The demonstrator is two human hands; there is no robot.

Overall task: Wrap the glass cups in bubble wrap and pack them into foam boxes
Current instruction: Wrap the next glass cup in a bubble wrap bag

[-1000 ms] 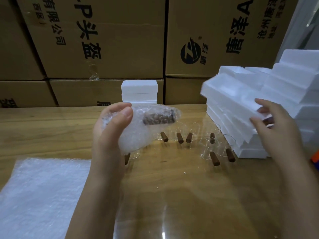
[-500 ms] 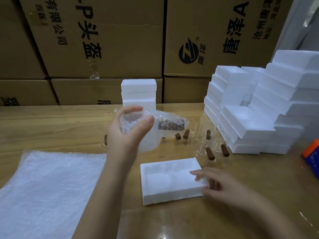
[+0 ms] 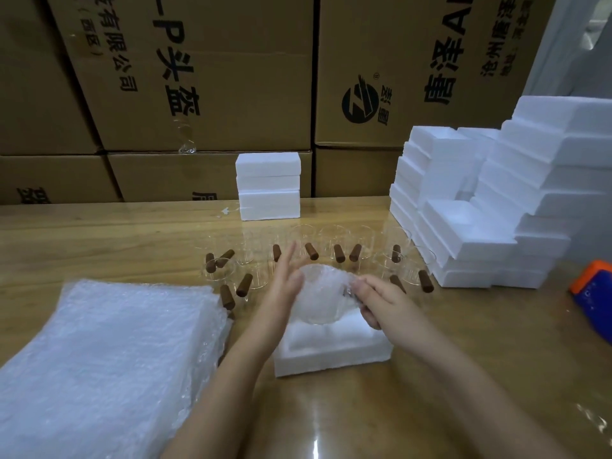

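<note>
A: What is changing here?

B: Half a second ago the left hand was holding the wrapped cup up over the worktop while the right hand was setting the foam box down. Now the wrapped cup (image 3: pixel 319 298) is sitting low over the far half of the foam box (image 3: pixel 331 357), and both hands are on it.

A: How are the hands lying?

B: The left hand (image 3: pixel 281 293) is pressing its straight, spread fingers flat against the bundle's left side. The right hand (image 3: pixel 377 301) is curling its fingers round the bundle's right end, gripping it.

A: What is that meaning for the task?

B: The wrapping of this cup is looking finished, and the person is probably seating it in the box. Whether it is fully down in the recess, the hands are hiding.

A: And the containers?

B: The foam box is lying open on the near middle of the worktop (image 3: pixel 496 332), holding only this bundle, with its near part showing bare white. A small stack of closed foam boxes (image 3: pixel 269 185) is standing at the far middle, contents hidden. On the right, the foam stack (image 3: pixel 480 226) is rising in steps, its open halves looking empty.

A: What is waiting?

B: Many bare glass cups (image 3: pixel 338 253) are standing between the box and the far stack, and the bubble wrap pile (image 3: pixel 109 359) is lying at near left.
</note>
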